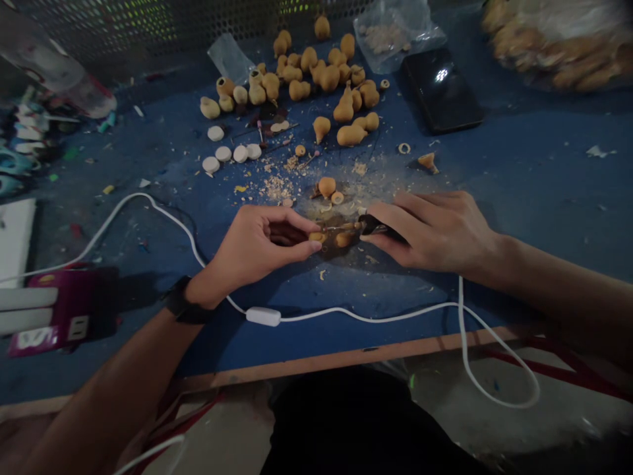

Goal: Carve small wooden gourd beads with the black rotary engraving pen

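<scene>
My left hand [270, 241] pinches a small yellow-tan gourd piece [317, 236] between thumb and fingertips. In my right hand [435, 231] is a dark-handled tool [370, 225], its thin shaft pointing left and reaching the gourd piece. The hand covers most of the handle, so its exact kind is unclear. Under the shaft lies a tan gourd piece [342, 239] on the blue tabletop [405, 290]. Just beyond my hands, a small gourd [327, 187] sits beside a cut ring-like piece [337, 198], with shavings [279, 188] scattered nearby.
Several small gourds [329, 78] cluster at the back, near white discs [241, 154]. A black phone [442, 89] lies at back right, below a bulging plastic bag [558, 49]. A white cord [356, 316] with an inline switch [263, 316] crosses in front. A purple box [66, 310] stands left.
</scene>
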Available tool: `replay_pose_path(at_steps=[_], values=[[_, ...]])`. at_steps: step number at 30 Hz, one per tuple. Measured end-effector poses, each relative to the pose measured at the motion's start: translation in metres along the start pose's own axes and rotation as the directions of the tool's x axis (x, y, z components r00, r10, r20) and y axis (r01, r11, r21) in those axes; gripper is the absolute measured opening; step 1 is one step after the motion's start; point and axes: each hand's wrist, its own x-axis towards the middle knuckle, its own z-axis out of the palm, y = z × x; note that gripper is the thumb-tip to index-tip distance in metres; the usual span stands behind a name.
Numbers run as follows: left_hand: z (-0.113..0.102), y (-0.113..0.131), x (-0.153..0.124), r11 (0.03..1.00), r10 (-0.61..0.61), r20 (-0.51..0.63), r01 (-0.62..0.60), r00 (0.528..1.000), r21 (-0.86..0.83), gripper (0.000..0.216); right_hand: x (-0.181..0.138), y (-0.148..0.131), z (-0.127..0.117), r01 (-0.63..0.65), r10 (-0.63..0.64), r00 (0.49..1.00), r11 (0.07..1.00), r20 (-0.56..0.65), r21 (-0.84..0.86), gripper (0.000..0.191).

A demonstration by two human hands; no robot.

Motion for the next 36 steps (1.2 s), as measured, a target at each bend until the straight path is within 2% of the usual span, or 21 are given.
replay_pose_path(at_steps=[5, 14, 22, 28, 33, 36], values=[[0.0004, 0.0021, 0.0006, 1.000, -0.005, 0.001, 0.005, 1.000, 0.016, 0.020, -0.0028, -0.0001, 0.0010, -0.069, 0.067, 0.994, 0.997, 0.092, 0.021, 0.034], [0.0003, 0.0010, 0.0005, 1.000, -0.012, 0.009, 0.012, 1.000, 0.013, 0.020, -0.0007, -0.0010, 0.0004, -0.075, 0.067, 0.993, 0.994, 0.093, 0.079, 0.031], [-0.0012, -0.0009, 0.0009, 1.000, 0.008, 0.031, -0.008, 0.999, 0.005, 0.017, 0.0002, -0.0014, -0.0023, -0.099, 0.089, 0.979, 0.994, 0.186, 0.043, 0.035], [-0.0008, 0.0005, 0.0012, 1.000, 0.009, 0.025, -0.009, 1.000, 0.011, 0.017, -0.0015, -0.0003, -0.0006, -0.108, 0.098, 0.979, 0.993, 0.177, 0.047, 0.033], [-0.0012, 0.0025, 0.0010, 1.000, 0.009, 0.026, -0.010, 1.000, 0.027, 0.016, -0.0021, -0.0003, 0.0017, -0.054, 0.053, 0.992, 0.999, 0.115, 0.005, 0.034], [-0.0015, 0.0031, 0.0006, 1.000, 0.004, 0.031, -0.005, 1.000, 0.028, 0.017, -0.0020, -0.0004, 0.0009, -0.058, 0.060, 0.987, 0.998, 0.147, -0.020, 0.036]])
